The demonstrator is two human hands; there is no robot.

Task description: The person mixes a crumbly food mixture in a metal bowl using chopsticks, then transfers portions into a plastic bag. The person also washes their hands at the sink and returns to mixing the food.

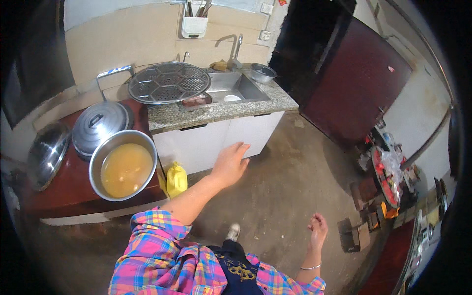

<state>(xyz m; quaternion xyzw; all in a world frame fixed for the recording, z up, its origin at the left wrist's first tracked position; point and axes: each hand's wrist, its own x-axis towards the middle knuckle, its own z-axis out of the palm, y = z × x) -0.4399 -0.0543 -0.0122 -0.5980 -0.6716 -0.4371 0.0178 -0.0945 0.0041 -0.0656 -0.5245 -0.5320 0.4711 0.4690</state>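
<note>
My left hand (232, 164) reaches forward over the floor, before the white sink cabinet (247, 134). It holds nothing, and its fingers are loosely spread. Lower on the right, my right hand (318, 228) hangs empty with its fingers softly bent. Left of my left arm, a deep metal pot (94, 177) of cloudy yellow liquid (127, 169) stands uncovered on a dark red tabletop (79, 191). Behind it sits a lidded aluminium pot (99, 123). A round perforated steamer tray (169, 83) rests partly over the granite counter (173, 118) beside the steel sink (254, 86).
A shiny domed lid (49, 155) leans at the table's left. Beside the cabinet is a yellow plastic container (177, 180). The sink holds a white bowl (232, 98); a metal bowl (263, 73) stands beyond. A dark red door (357, 81) and a cluttered round table (385, 177) are at right.
</note>
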